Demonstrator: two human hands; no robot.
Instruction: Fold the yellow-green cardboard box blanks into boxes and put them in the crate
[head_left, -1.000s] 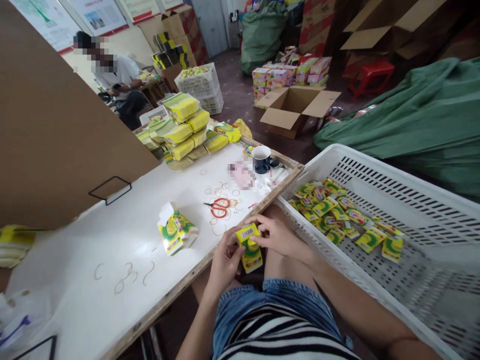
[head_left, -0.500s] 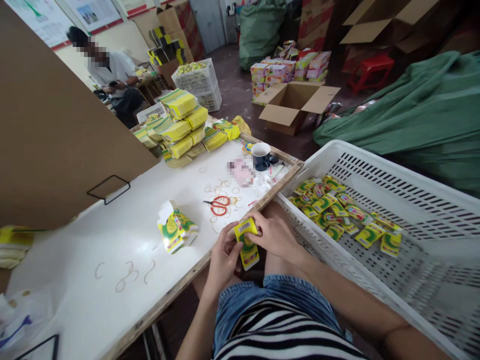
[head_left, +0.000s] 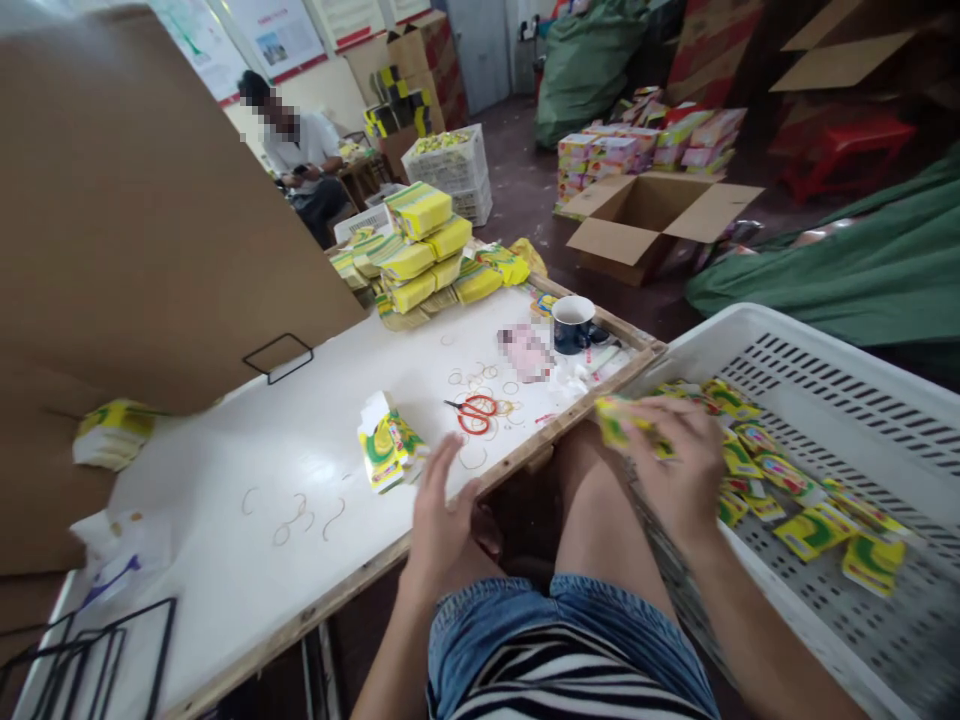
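My right hand (head_left: 679, 465) holds a small yellow-green box (head_left: 619, 425), slightly blurred, over the near rim of the white plastic basket (head_left: 832, 370). Several similar boxes (head_left: 817, 530) lie inside that basket. Nothing is in my left hand (head_left: 442, 510), whose fingers are apart at the table's front edge. Close to it on the white table (head_left: 217, 590) are a few yellow-green cartons (head_left: 386, 445), apparently unfolded or partly so. Red-handled scissors (head_left: 476, 413) lie among rubber bands beyond my left hand.
Stacked yellow cartons (head_left: 420, 250) and a dark mug (head_left: 572, 325) stand at the table's far end. A black wire frame (head_left: 277, 358) is by the cardboard at left. An open carton (head_left: 637, 215) is on the floor; a person (head_left: 304, 160) sits behind.
My right hand has moved right to the basket with the box. My left hand has let go of it and opened. The view has shifted, so the table appears further right.
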